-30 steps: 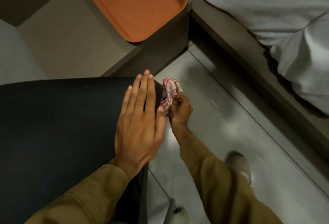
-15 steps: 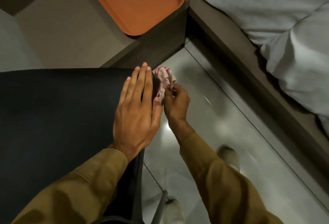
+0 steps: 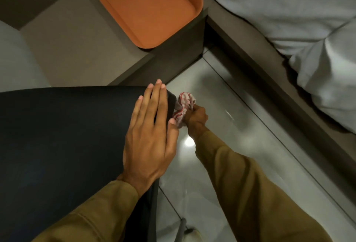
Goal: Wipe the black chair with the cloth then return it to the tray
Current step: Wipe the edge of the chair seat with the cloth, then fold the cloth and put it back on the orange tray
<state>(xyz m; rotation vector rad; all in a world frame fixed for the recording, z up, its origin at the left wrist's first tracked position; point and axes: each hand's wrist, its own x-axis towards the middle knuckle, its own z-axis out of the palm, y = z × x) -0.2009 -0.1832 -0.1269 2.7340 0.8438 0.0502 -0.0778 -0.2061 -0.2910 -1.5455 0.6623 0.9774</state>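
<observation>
Your left hand (image 3: 148,136) is lying flat on the black chair (image 3: 63,139), fingers (image 3: 157,99) stretched out and open over the corner. It isn't gripping anything, just pressing down, most likely to keep the chair from rolling or turning while you scrub.

Your right hand (image 3: 196,115) is lower, off the side of the chair, fingers closed around the bunched red-and-white cloth (image 3: 183,107). The cloth is pushed right up against the chair's rounded corner edge, just beside your left thumb. Balling it up like that makes sense for working a curved rim instead of a flat top.

So I'd say you're mid-wipe on the edge, not done yet. The orange tray (image 3: 189,13) sits on the counter (image 3: 77,49) up ahead, past the chair, with nothing in it that I can see, so that's where the cloth goes back when you finish. It overhangs the counter corner a bit, so drop the cloth toward the middle and don't knock the rim. The bed (image 3: 279,7) is off to the right, well clear.
</observation>
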